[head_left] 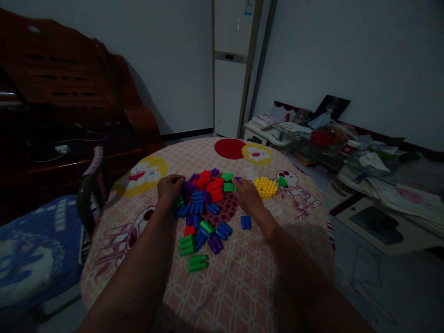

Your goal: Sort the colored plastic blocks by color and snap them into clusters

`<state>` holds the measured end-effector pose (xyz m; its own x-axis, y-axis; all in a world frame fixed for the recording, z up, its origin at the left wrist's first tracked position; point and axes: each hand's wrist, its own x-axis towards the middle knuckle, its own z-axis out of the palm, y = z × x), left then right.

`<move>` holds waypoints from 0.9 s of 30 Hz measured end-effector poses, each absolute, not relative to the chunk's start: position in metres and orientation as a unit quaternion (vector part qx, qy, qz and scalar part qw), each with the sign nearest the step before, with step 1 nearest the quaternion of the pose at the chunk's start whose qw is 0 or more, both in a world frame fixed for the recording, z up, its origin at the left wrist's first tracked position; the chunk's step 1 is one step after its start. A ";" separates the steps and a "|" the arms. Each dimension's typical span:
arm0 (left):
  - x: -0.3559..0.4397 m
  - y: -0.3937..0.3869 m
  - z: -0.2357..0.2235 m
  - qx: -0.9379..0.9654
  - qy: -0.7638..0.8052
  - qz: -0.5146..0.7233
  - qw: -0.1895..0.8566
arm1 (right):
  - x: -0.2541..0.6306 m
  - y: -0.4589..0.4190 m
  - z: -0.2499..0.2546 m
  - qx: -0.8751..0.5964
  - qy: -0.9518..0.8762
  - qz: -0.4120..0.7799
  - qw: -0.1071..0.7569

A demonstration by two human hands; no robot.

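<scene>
Colourful plastic building blocks lie in a loose pile on the round table. My left hand (169,192) is at the pile's left side, fingers curled together beside the purple blocks (188,187); what they hold, if anything, is hidden. At the right side, the thumb and fingers of my right hand (248,196) close on the end of a green building block (229,187). Between the hands are red blocks (215,189) and blue blocks (197,202). Just right of my right hand sits a packed group of yellow blocks (266,188), with a small green block (282,181) beside it.
A patterned cloth covers the table (239,282). Loose green blocks (198,263) and a blue block (246,222) lie nearer me. A chair with a blue seat (38,245) stands left, a wooden bench (69,83) behind it. Rightward is a cluttered glass-topped stand (322,155).
</scene>
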<state>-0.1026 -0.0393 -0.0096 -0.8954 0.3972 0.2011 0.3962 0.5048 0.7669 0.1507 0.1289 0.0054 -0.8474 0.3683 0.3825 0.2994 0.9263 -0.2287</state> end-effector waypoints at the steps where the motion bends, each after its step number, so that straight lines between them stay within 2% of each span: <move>1: -0.103 -0.039 -0.010 0.231 0.867 0.441 0.000 | 0.150 0.129 0.002 -0.179 -0.964 0.071 0.184; 3: -0.102 -0.040 -0.010 0.235 0.866 0.441 -0.002 | 0.152 0.131 -0.003 -0.181 -0.968 0.072 0.160; 5: -0.102 -0.039 -0.010 0.238 0.864 0.444 -0.004 | 0.156 0.136 -0.004 -0.175 -0.962 0.103 0.181; 9: -0.101 -0.039 -0.009 0.241 0.866 0.438 -0.003 | 0.165 0.141 0.003 -0.174 -0.923 0.217 0.268; 13: -0.099 -0.039 -0.006 0.241 0.871 0.429 0.000 | 0.176 0.153 0.020 -0.211 -0.844 0.298 0.392; 17: -0.098 -0.039 -0.004 0.240 0.871 0.429 0.001 | 0.203 0.195 0.028 -0.318 -0.759 0.255 0.508; 21: -0.098 -0.039 -0.004 0.244 0.874 0.420 -0.004 | 0.241 0.248 0.014 -0.430 -0.653 0.216 0.585; 27: -0.099 -0.039 -0.008 0.246 0.870 0.427 -0.012 | 0.260 0.280 -0.011 -0.527 -0.597 0.178 0.578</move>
